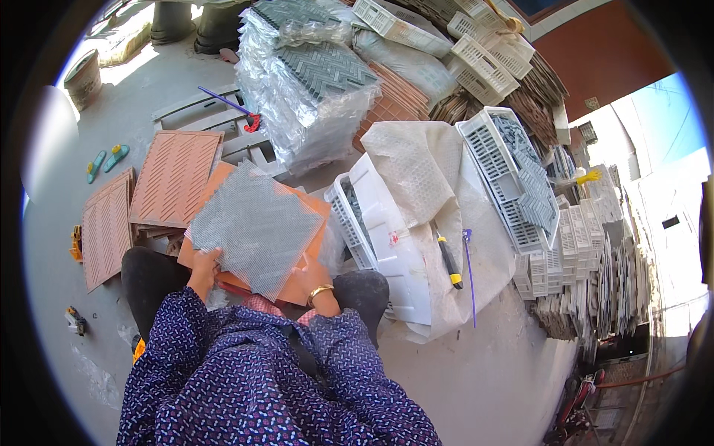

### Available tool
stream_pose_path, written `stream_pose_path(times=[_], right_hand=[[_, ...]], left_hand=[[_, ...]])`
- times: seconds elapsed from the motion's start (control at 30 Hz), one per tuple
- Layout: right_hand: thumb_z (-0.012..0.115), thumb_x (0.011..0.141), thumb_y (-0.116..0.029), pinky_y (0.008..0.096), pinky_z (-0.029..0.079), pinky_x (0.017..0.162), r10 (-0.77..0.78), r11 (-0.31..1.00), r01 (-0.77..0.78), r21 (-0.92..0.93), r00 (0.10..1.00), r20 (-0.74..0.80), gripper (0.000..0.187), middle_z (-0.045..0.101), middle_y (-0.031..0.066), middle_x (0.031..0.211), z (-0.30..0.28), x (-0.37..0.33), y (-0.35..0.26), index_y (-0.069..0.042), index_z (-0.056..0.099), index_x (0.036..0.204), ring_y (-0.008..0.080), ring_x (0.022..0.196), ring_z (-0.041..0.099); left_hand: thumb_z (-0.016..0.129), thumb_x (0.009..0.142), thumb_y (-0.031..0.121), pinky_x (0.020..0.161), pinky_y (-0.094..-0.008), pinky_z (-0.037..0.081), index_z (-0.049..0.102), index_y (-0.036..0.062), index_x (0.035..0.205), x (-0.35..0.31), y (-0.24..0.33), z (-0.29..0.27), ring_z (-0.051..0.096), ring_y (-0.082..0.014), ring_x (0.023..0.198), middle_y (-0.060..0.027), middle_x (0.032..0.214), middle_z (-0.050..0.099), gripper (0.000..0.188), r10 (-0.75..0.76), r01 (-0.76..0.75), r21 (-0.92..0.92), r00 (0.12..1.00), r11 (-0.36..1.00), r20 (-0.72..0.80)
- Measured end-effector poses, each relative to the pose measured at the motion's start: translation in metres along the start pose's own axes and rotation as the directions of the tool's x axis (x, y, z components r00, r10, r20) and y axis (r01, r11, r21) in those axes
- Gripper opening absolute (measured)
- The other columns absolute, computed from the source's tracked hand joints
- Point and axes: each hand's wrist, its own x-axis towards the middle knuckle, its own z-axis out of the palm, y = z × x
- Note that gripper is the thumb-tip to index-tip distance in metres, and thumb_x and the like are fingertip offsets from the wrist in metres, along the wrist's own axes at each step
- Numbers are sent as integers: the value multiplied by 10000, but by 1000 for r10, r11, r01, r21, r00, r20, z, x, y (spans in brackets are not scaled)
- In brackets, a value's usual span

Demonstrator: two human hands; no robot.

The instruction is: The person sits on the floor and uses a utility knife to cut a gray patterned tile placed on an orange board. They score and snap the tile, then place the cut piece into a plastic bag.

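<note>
Fingers of the left hand [204,270] and right hand [308,278], nearly closed, pinch gray mesh [260,227] at near edges (orange board [314,204] beneath).

Before you: two hands [207,269], one grey mesh sheet [260,219], two grooved terracotta panels [176,178] at your left, two turquoise slippers [116,157], one bucket [82,80], two thin purple rods [472,282], one yellow-and-black tool handle [448,260].
</note>
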Motion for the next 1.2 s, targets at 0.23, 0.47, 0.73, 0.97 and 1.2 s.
stream_pose_path(times=[0.23,0.47,0.73,0.97,1.2], right_hand=[[533,777,-74,392,426,781,-327,925,27,-379,567,-757,264,572,162,967,-191,-2,63,-13,529,1033,321,908,533],[564,692,-137,408,406,869,56,825,-275,-494,909,-412,480,548,245,1057,-253,2,139,51,480,1126,377,982,521],[429,802,-121,338,503,614,-27,969,142,201,873,-487,278,576,167,871,-206,-60,62,47,476,1019,273,742,582],[501,826,-46,286,504,606,-360,641,-155,752,804,473,498,520,100,872,-17,-9,-74,-46,282,1273,156,731,548],[448,793,-33,351,484,501,-390,918,364,156,758,523,636,585,163,725,88,11,-171,-98,168,1360,240,666,611]], left_hand=[[523,816,144,462,-272,455,505,-22,859,7,1,-3,549,-167,540,-65,699,554,172,110,-103,224,994,969,-15],[568,790,192,425,-279,449,579,-27,711,-3,17,-20,553,-168,441,-95,561,578,233,310,-219,566,948,795,-67],[560,700,101,668,-411,466,629,27,809,9,58,-46,574,-362,722,-175,775,608,149,695,-294,851,711,436,-110],[582,695,81,690,-403,450,631,16,792,26,57,-38,562,-335,814,-191,863,581,126,647,-264,838,751,477,-132],[600,676,88,614,-374,450,609,33,712,37,43,-46,579,-297,686,-154,677,579,66,722,-432,692,666,578,-188]])
